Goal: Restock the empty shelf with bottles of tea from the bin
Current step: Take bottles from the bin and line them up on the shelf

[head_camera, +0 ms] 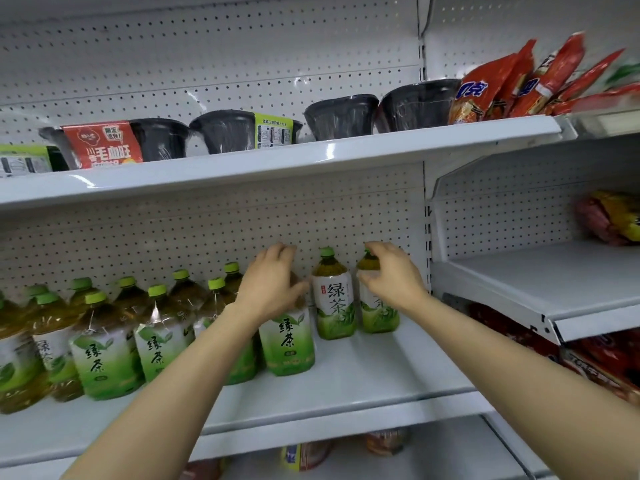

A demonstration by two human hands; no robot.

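Head view: on the smooth white metal shelf (pixel 363 375), the left hand (pixel 273 282) curls round the neck of an upright clear plastic tea bottle (pixel 287 344), just left of the middle bottle (pixel 334 299). Right of that bottle, the right hand (pixel 391 275) pinches the shoulder of the corner bottle (pixel 379 317), cap up. Behind stands a perforated backboard (pixel 207 223).

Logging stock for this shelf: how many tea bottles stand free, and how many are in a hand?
Tea bottles standing free, green cap showing: 10
Tea bottle gripped by the left hand: 1
Tea bottle gripped by the right hand: 1
Total: 12; the picture's left edge may cut off more.
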